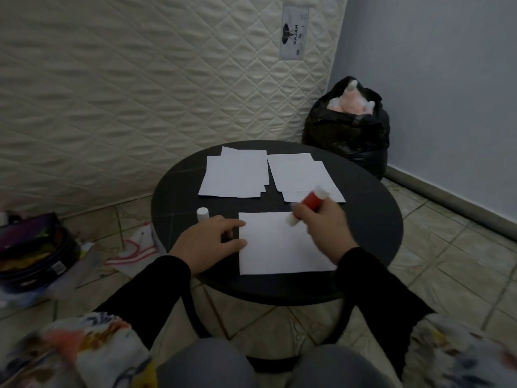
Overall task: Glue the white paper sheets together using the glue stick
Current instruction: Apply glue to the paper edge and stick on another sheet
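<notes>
A white paper sheet (277,247) lies at the near side of the round black table (179,197). My left hand (208,242) rests flat on the table, its fingers pressing the sheet's left edge. My right hand (326,228) grips a red and white glue stick (307,205), tilted with its lower white end touching the sheet's upper part; the stick is blurred. The glue stick's white cap (202,214) stands on the table left of the sheet. Two stacks of white sheets lie at the far side: a left stack (235,175) and a right stack (299,175).
A quilted mattress (140,93) leans against the wall behind the table. A full black rubbish bag (349,135) stands in the corner. A dark pouch (33,247) and a white and red cloth (134,250) lie on the tiled floor at the left.
</notes>
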